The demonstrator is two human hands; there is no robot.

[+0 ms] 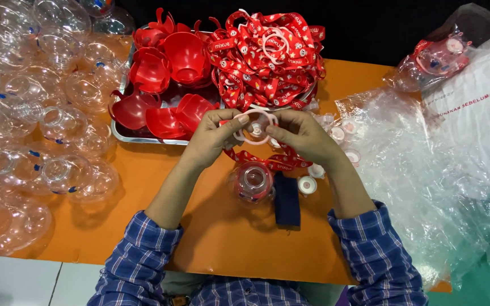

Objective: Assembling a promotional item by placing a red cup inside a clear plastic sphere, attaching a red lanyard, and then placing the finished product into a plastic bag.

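At mid-frame, the left hand (214, 139) and right hand (301, 135) both pinch a pale pink plastic ring (254, 126) carrying a red printed fabric strap (273, 161). Keeping the grip level above the clear round plastic bottle (252, 182) should help alignment.

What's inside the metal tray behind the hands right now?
The metal tray holds red plastic cups on its left side and a heap of red printed straps with white rings on its right. The tray's floor beneath them is mostly covered.
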